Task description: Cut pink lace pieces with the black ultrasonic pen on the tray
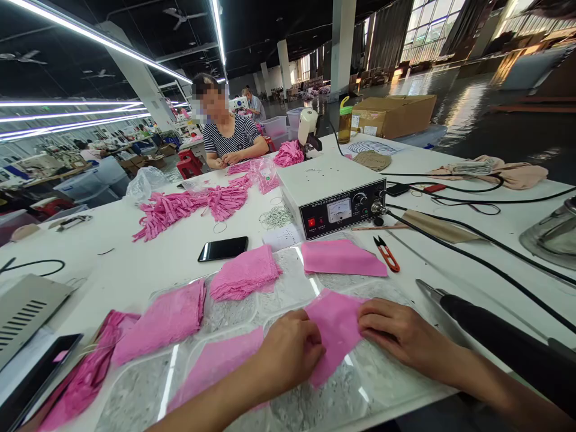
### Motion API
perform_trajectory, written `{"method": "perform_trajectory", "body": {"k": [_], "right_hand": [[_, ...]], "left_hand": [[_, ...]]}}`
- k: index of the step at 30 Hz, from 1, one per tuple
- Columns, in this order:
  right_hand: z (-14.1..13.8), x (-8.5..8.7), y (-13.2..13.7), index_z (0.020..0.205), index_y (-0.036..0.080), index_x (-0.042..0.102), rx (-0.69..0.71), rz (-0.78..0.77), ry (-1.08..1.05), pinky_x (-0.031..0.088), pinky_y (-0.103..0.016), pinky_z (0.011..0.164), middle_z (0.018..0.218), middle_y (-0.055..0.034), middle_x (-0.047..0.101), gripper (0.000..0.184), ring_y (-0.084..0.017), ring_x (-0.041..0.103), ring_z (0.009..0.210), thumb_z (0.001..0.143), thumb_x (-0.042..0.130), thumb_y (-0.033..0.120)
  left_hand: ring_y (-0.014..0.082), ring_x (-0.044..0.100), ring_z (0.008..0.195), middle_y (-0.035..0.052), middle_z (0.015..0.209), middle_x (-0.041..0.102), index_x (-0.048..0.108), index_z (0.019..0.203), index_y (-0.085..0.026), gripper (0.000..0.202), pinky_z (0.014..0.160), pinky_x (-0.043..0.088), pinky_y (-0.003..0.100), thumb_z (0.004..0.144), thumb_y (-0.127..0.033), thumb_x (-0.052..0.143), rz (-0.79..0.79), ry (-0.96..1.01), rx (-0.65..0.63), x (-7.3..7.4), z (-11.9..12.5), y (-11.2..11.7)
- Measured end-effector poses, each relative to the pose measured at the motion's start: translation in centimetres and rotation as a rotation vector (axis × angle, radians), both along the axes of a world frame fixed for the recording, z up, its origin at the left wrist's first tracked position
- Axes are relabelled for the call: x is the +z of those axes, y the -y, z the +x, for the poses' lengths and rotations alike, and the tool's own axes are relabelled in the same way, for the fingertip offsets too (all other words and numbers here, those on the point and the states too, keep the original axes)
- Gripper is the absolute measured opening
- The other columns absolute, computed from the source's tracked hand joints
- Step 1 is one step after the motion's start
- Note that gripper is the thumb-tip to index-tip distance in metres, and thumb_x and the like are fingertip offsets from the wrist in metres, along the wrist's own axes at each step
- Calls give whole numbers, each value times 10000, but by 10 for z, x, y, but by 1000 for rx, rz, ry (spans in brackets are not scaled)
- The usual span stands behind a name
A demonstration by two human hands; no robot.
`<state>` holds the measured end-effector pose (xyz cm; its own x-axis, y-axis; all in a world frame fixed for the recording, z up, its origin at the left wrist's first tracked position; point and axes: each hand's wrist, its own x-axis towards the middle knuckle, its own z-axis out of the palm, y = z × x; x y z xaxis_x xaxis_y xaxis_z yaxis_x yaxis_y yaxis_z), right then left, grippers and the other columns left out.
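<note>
Between my left hand (290,348) and my right hand (400,333) lies the pink cloth (335,336), its opposite edges pinched in my curled fingers, and I judge it light, soft and perhaps slippery, best held by those edges so it won't crumple.

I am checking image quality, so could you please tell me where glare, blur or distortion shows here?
Head view: white streaks glare off the glossy work surface; head view: the left hand and right hand look fairly sharp; head view: pixelation hides the face of the person opposite; head view: the clear container at the right edge seems stretched.
</note>
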<state>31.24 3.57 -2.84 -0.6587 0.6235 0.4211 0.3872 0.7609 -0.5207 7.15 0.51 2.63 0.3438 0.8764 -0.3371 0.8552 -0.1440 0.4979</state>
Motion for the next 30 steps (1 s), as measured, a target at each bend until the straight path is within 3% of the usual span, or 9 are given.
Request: {"method": "perform_trajectory", "body": {"k": [8, 13, 21, 26, 30], "right_hand": [[1, 11, 0, 868, 207, 656, 36, -59, 17, 557, -288, 729, 898, -68, 662, 183, -176, 643, 833, 935, 490, 172], [0, 5, 1, 886, 202, 649, 43, -5, 31, 545, -294, 729, 885, -52, 658, 200, -167, 624, 823, 942, 469, 133], [-1, 7, 4, 932, 216, 638, -14, -46, 42, 563, -294, 750, 920, -51, 655, 187, -178, 641, 850, 942, 458, 167], [2, 3, 4, 912, 229, 648, 3, -28, 35, 574, -289, 755, 930, -56, 661, 159, -186, 648, 875, 939, 492, 213], [5, -3, 1, 918, 242, 653, 20, -13, 16, 581, -278, 756, 933, -57, 663, 159, -184, 654, 876, 942, 497, 223]], "left_hand": [[159, 565, 778, 18, 805, 614, 645, 687, -168, 121, 665, 411, 246, 738, -87, 571, 0, 15, 7, 0, 0, 0], [157, 564, 777, 19, 809, 613, 634, 673, -167, 126, 666, 414, 241, 735, -81, 564, 5, 34, 7, 1, 0, 0], [169, 578, 779, 36, 820, 624, 671, 705, -163, 142, 687, 446, 254, 756, -84, 564, 18, 73, -10, 1, -2, 1], [164, 599, 932, 21, 977, 633, 717, 873, -206, 139, 838, 465, 227, 756, -132, 708, -20, 153, -123, 12, -17, 7], [185, 596, 986, 43, 1092, 600, 705, 975, -213, 312, 873, 476, 250, 689, -215, 829, -38, 217, -276, 13, -31, 15]]}}
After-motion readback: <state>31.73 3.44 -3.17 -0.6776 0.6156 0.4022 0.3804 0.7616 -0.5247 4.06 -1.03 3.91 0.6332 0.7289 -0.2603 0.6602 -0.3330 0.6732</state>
